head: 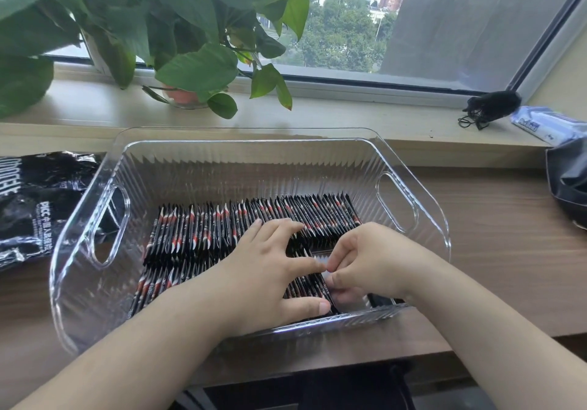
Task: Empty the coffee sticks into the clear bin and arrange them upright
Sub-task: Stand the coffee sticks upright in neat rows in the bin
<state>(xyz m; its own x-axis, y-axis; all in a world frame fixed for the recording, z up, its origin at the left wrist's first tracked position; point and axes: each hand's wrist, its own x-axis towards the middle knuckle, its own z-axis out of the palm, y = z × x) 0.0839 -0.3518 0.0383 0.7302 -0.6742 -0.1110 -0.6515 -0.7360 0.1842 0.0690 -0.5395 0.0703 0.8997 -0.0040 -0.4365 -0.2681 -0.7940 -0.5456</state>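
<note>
A clear ribbed bin (222, 162) with cut-out handles stands on the wooden desk. Inside it, several black-and-red coffee sticks (203, 235) stand on edge in two packed rows, one behind the other. My left hand (270, 270) lies over the right end of the front row with fingers spread, its thumb against the last sticks. My right hand (362, 263) is inside the bin beside it, its curled fingers pinching the end sticks of the front row. At the front right, the bin floor shows bare.
An empty black coffee bag (35, 203) lies left of the bin. A potted plant (190, 70) stands on the windowsill behind. On the right are a dark bag (568, 181), a black bundle (492, 106) and a white-blue packet (546, 125). The desk edge runs close below the bin.
</note>
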